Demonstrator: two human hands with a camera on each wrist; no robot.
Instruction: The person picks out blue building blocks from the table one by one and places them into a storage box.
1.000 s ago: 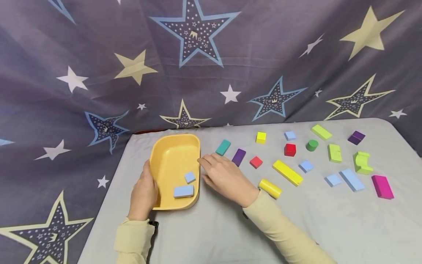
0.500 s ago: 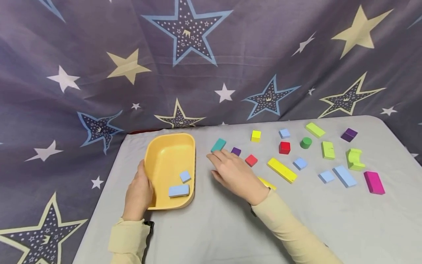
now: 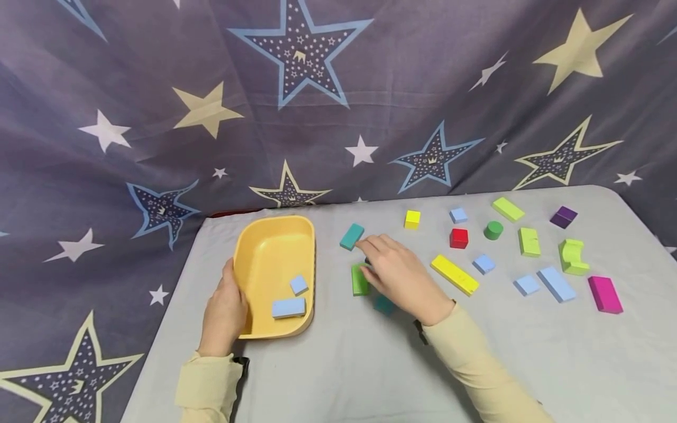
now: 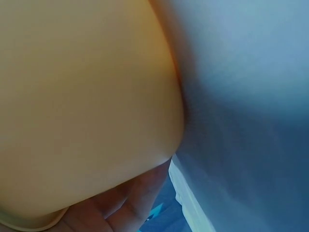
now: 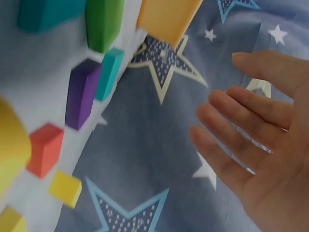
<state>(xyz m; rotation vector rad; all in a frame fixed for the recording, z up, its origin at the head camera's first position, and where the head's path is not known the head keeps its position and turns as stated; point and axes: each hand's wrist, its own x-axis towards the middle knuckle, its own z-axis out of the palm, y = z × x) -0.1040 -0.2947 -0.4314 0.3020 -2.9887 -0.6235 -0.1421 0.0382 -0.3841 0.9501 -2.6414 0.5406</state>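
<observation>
A yellow plastic tray [image 3: 275,222] stands at the left of the table, held at its left wall by my left hand [image 3: 224,308]. Two light blue blocks lie inside it, a small one [image 3: 298,285] and a longer one [image 3: 288,308]. My right hand [image 3: 399,276], fingers extended and holding nothing, hovers over the blocks right of the tray. Close to its fingertips are a green block [image 3: 359,280] and a teal block [image 3: 351,236]. A second teal block [image 3: 384,304] shows below the palm. The purple block [image 5: 82,94] and red block [image 5: 45,150] are mostly hidden by this hand in the head view.
Several loose blocks spread to the right, among them a long yellow block [image 3: 455,274], a red cube [image 3: 458,238], a green cylinder [image 3: 493,230] and a magenta block [image 3: 605,295]. A star-patterned cloth [image 3: 423,70] hangs behind the table.
My right hand has moved right, away from the tray's edge, uncovering the green block and the lower teal block. My left hand still holds the tray. The head view has shifted slightly.
</observation>
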